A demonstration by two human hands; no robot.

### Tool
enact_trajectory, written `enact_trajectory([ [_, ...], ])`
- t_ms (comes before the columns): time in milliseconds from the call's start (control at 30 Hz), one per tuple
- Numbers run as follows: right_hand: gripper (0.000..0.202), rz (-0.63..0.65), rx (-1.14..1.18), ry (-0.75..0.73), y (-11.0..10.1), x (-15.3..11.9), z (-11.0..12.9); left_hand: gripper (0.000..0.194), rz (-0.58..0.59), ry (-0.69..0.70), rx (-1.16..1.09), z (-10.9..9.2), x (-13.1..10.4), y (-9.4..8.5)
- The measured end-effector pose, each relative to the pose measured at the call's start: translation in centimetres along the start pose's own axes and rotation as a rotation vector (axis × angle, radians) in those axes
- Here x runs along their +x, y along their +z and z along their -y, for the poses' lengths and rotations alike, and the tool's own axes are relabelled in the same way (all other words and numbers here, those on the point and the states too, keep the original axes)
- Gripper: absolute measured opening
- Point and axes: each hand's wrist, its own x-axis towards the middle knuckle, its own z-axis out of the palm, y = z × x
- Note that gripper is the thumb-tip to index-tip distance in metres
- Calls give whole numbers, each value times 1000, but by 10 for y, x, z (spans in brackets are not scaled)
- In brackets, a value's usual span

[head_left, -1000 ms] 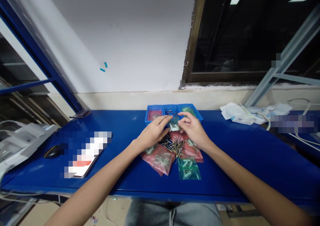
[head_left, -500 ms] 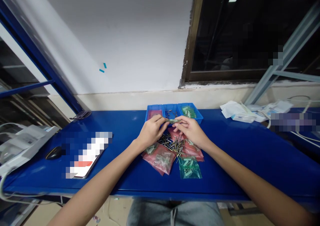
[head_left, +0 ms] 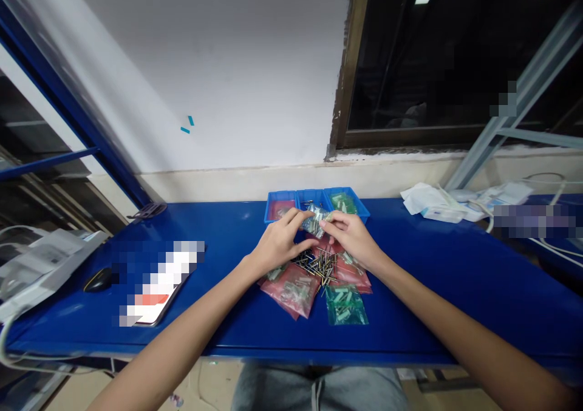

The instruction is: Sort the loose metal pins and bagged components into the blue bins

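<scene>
A small clear plastic bag (head_left: 314,224) of metallic-looking parts is held up between my hands, its face turned to me. My left hand (head_left: 280,240) has its fingers at the bag's upper left edge, the thumb stretched out below. My right hand (head_left: 353,236) pinches the bag's right side between thumb and fingers. Under the hands lies a loose heap of thin metal pins (head_left: 321,268), silvery and brassy. Pink bags (head_left: 291,289) lie to the left of the heap, another pink bag (head_left: 348,274) to the right, and a green bag (head_left: 346,306) in front.
Three blue bins stand behind my hands: the left bin (head_left: 268,207) with pink, the middle bin (head_left: 312,193) with metal parts, the right bin (head_left: 362,207) with green bags. A phone (head_left: 159,295) and mouse (head_left: 98,279) lie left. White packets (head_left: 437,204) and cables are at right.
The clear bag has turned from edge-on to face me. My left thumb has moved away from the fingers, and my right hand has shifted slightly around the bag.
</scene>
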Motion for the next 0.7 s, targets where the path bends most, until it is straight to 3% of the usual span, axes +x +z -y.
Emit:
enact_trajectory([
  [200, 20, 21, -51, -86, -1, 0, 1, 37, 31, -3, 70, 0, -2, 3],
  [367, 29, 39, -28, -87, -2, 0, 3, 30, -2, 0, 72, -1, -1, 3],
  [467, 24, 30, -22, -88, -2, 1, 2, 29, -39, -32, -61, -1, 0, 7],
  [633, 17, 24, -45, -54, -1, 2, -7, 45, -166, -229, -375, -3, 2, 16],
  [700, 19, 2, -40, -43, -2, 4, -11, 40, -169, -251, -430, -5, 2, 18],
])
